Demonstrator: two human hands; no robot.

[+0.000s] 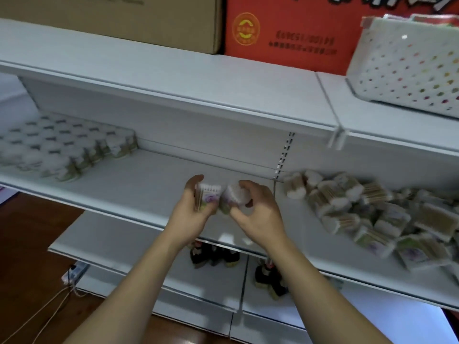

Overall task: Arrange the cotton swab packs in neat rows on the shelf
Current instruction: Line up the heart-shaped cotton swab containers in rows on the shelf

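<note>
A white shelf (139,184) carries neat rows of cotton swab packs (62,147) at its left end. A loose heap of packs (367,214) lies on the adjoining shelf section to the right. Above the shelf's front edge, near its right end, the left hand (192,209) curls its fingers (191,186) round one pack (208,196). Just beside it, the right hand (258,212) grips a second pack (234,197), the two packs nearly touching.

We see the left hand (192,209) gripping one cotton swab pack (208,196) and the right hand (258,209) gripping another pack (234,198) above the middle shelf (139,180), between the neat rows (62,147) and a loose heap (372,212)
</note>
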